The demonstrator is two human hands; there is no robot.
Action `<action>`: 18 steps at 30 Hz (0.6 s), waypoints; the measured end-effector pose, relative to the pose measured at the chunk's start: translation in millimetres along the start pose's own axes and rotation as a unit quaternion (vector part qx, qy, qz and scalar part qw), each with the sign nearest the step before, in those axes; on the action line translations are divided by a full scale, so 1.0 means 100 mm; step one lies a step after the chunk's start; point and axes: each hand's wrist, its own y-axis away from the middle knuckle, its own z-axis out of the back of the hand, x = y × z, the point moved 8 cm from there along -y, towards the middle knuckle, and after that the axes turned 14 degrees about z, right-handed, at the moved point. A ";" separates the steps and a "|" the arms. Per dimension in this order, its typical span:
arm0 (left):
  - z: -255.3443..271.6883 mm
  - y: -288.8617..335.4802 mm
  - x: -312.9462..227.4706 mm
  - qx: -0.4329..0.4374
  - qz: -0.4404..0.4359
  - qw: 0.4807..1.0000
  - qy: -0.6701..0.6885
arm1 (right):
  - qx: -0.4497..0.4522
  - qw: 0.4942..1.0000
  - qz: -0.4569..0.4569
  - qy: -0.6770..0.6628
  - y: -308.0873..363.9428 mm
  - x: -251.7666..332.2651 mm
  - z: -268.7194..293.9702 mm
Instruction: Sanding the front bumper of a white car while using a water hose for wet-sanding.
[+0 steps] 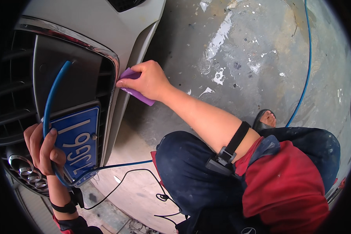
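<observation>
My right hand pinches a folded purple sheet of sandpaper between thumb and fingers. It presses the sheet against the white bumper's edge, just right of the chrome grille trim. My left hand has its fingers curled round a blue hose in front of the grille. The hose's end points up toward the dark plate panel above the blue number plate. Whether water runs from it, I cannot tell.
The white car front fills the upper left. Wet grey floor with pale patches lies to the right, crossed by a blue hose line. A thin black cable hangs near my knees. My sandalled foot stands at right.
</observation>
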 end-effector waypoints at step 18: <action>0.02 0.03 0.03 0.009 -0.003 1.000 -0.008 | 0.009 0.993 0.083 0.085 -0.15 0.09 0.17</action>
